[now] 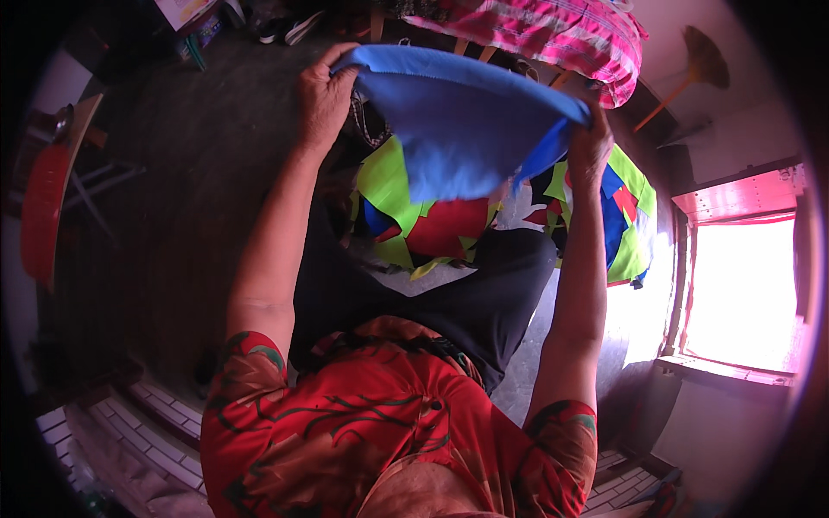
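A piece of blue cloth (462, 112) is stretched between my two raised hands, its lower part hanging down in a point. My left hand (324, 95) grips its upper left corner, fingers closed over the edge. At the upper right corner, my right hand (591, 147) is closed on the same cloth. Below and behind it lies a heap of cloth pieces in green, red, blue and black, with a red piece (447, 228) and a lime green piece (386, 183) showing. A second pile of colourful pieces (633, 216) lies beyond my right forearm.
A pink checked cloth (535, 34) covers something with wooden legs at the far side. A broom (701, 65) leans at the far right wall. Bright light enters through a window (741, 285) at right. A red rounded object (45, 211) stands at the left edge. Shoes (298, 28) lie far left.
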Demonstrator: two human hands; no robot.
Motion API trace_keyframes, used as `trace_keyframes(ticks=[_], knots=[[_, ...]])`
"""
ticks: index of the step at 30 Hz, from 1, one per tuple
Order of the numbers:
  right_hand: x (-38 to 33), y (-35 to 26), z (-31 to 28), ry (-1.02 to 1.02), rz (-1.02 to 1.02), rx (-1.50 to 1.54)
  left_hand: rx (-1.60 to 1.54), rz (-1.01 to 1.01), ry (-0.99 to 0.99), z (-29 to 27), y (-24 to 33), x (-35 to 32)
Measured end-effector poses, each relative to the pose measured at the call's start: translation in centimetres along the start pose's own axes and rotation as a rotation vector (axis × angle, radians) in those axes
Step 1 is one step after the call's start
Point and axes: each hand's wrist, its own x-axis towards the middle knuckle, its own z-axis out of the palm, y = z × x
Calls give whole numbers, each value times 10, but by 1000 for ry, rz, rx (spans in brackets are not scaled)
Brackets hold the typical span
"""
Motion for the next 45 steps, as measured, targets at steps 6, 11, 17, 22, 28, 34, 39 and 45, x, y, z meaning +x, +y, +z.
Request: trace_keyframes(ticks=[6, 11, 17, 22, 28, 34, 39, 45], knots=[[-12, -3, -1, 48, -304, 50, 14, 14, -32, -11, -9, -29], [-87, 47, 26, -336, -350, -88, 285, -2, -176, -18, -85, -103], [-167, 101, 53, -884, -187, -307, 721, -231, -802, -33, -140, -168], [-178, 119, 60, -1143, -90, -367, 771, -354, -903, -31, -128, -174], [-184, 127, 67, -1194, -52, -452, 793, -183, -818, -26, -118, -172], [-184, 101, 70, -1024, -295, -371, 656, -56, -715, -2, -96, -178], [-199, 98, 85, -1087, -501, -468, 635, -48, -762, 5, -107, -186], [-210, 106, 103, -1026, -602, -573, 641, 99, -931, 18, -105, -203]])
